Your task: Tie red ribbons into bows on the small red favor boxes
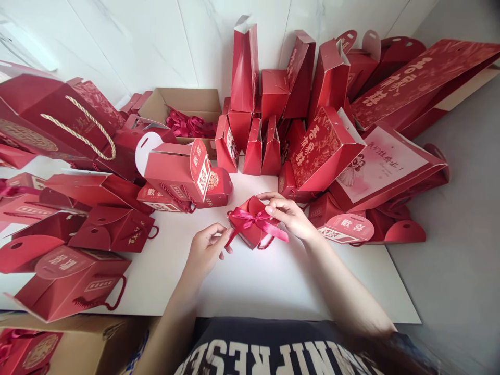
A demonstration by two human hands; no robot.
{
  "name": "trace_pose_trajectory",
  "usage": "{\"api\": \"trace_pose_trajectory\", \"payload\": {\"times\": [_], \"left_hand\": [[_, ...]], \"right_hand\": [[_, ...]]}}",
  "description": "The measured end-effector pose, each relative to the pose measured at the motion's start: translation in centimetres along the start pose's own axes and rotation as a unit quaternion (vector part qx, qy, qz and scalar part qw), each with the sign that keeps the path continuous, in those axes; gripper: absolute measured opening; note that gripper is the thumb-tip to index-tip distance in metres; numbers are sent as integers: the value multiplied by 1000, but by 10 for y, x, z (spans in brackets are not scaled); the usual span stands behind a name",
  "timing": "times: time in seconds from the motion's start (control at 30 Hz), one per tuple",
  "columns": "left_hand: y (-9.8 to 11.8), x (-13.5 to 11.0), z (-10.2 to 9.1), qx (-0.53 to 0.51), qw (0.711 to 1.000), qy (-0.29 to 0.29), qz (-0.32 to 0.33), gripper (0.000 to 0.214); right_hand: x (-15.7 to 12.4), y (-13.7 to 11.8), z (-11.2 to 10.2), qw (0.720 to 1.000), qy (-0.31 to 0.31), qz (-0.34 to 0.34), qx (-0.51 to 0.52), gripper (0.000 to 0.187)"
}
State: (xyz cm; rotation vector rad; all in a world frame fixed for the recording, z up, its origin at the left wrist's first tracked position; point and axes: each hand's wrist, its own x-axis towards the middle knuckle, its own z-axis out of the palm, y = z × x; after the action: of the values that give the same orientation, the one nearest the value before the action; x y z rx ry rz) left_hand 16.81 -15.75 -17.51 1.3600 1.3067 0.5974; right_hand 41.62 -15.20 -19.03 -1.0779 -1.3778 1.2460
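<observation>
A small red gift box point(250, 229) sits on the white board point(258, 281) in front of me, with a pink ribbon bow point(255, 219) tied over its top. My left hand point(207, 247) pinches the left tail of the ribbon just beside the box. My right hand point(291, 213) rests on the box's right side, fingers closed on the bow near the knot. One ribbon tail point(275, 232) trails out to the right under my right hand.
Many red paper gift boxes and bags surround the board: a pile at left point(78, 229), standing boxes at the back point(269, 104), large flat bags at right point(390, 151). An open cardboard carton point(183, 107) holds pink ribbons. Another carton point(78, 344) lies at lower left.
</observation>
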Motion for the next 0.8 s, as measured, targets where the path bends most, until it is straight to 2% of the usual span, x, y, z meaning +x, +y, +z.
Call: {"api": "trace_pose_trajectory", "payload": {"times": [0.07,0.17,0.3,0.43,0.5,0.67,0.8], "left_hand": [[1,-1,4,-76,995,-51,-27,35],[0,-2,10,-158,983,-83,-47,33],[-6,0,15,-195,977,-82,-32,32],[-9,2,17,-185,977,-99,-30,41],[-8,3,19,-172,979,-105,-28,40],[-10,5,23,-205,974,-95,-24,38],[-14,8,22,-245,967,-65,-10,38]], "right_hand": [[0,1,0,1000,3,3,6,35],[0,2,0,1000,15,6,16,38],[0,2,-1,999,25,9,27,43],[0,1,-1,1000,18,13,18,44],[0,1,-1,1000,17,13,13,44],[0,0,0,999,27,16,12,44],[-1,-3,1,1000,17,4,13,42]]}}
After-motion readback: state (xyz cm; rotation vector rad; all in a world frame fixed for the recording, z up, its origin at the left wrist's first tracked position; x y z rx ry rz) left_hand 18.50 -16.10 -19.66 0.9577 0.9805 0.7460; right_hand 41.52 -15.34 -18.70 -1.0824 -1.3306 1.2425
